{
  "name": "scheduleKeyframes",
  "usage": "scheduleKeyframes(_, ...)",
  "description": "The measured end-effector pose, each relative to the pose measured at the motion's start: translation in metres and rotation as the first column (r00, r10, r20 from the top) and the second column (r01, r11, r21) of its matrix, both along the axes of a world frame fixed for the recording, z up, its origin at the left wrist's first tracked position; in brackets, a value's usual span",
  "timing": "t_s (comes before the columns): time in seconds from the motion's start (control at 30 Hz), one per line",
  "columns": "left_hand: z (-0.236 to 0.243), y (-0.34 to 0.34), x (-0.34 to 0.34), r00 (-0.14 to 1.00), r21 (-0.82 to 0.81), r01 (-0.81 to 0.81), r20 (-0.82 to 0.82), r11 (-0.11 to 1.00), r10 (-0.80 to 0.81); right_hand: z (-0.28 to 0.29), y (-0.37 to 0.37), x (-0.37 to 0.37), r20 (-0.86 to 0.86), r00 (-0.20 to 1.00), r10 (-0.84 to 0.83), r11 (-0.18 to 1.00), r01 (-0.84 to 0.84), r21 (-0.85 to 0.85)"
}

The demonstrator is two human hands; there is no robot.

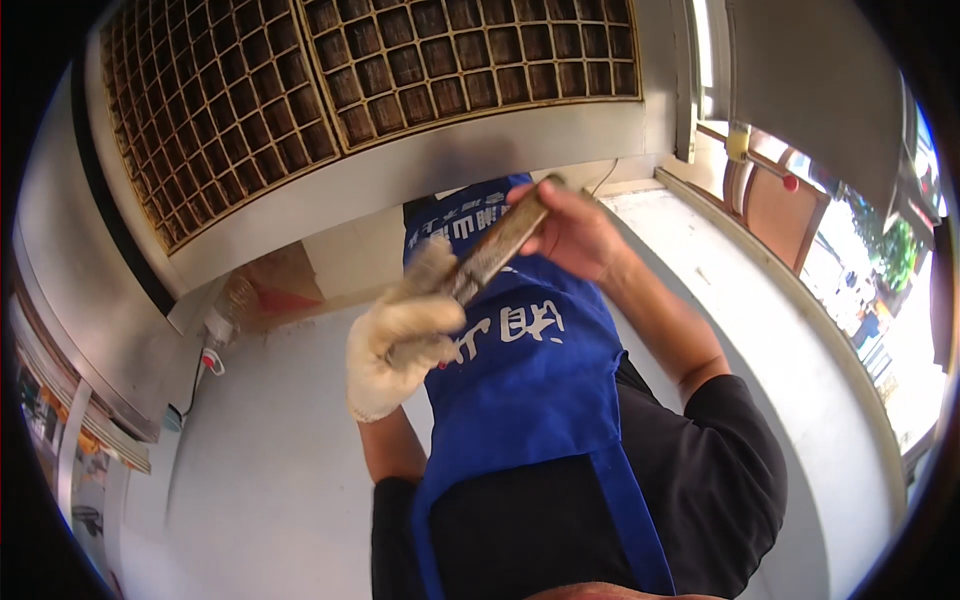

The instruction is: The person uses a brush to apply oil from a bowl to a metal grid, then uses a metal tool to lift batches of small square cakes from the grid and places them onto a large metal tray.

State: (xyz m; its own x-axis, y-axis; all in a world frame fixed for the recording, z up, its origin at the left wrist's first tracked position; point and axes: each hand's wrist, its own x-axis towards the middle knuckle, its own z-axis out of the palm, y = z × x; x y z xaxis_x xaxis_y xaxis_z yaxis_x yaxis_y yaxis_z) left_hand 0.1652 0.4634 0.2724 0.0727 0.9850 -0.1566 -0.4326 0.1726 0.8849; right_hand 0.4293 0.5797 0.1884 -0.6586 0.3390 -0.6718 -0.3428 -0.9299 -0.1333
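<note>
One steel frame spans the upper part of our view, and we see two wire grids set in it: a left grid and a right grid. Behind the wires of both sit dark brown, stained pieces, parted into squares by the mesh; we cannot tell what they are. Below the frame spreads a pale surface. On our right hangs a grey panel, with a brown board under it.

Over our black shirt we wear a blue apron with white lettering. Our left hand, in a cream glove, is blurred; its fingers curl at the bar's lower end, and whether they clamp it we cannot tell. Our bare right hand is clamped on the upper end, thumb along the near side. The bar, worn and brown, lies aslant between our hands, in front of the apron, its upper end leaning right. Smallest are a yellow knob and a red ball.
</note>
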Motion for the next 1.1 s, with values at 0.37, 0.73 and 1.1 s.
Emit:
scheduleKeyframes(0.37, -0.026, -0.054, 0.097, 0.82, -0.27, -0.573, -0.168, 0.774, 0.547, -0.007, 0.24, 0.041, 0.508, 0.825, -0.246, 0.357, -0.41, 0.839)
scheduleKeyframes(0.73, -0.028, -0.096, 0.118, 0.675, -0.254, -0.733, -0.381, 0.63, 0.632, -0.013, 0.225, -0.124, 0.751, 0.652, 0.106, -0.005, -0.755, 0.656)
scheduleKeyframes(1.1, -0.022, -0.111, 0.124, 0.597, -0.235, -0.8, -0.394, 0.552, 0.699, -0.041, 0.222, -0.136, 0.713, 0.691, 0.119, 0.003, -0.718, 0.696)
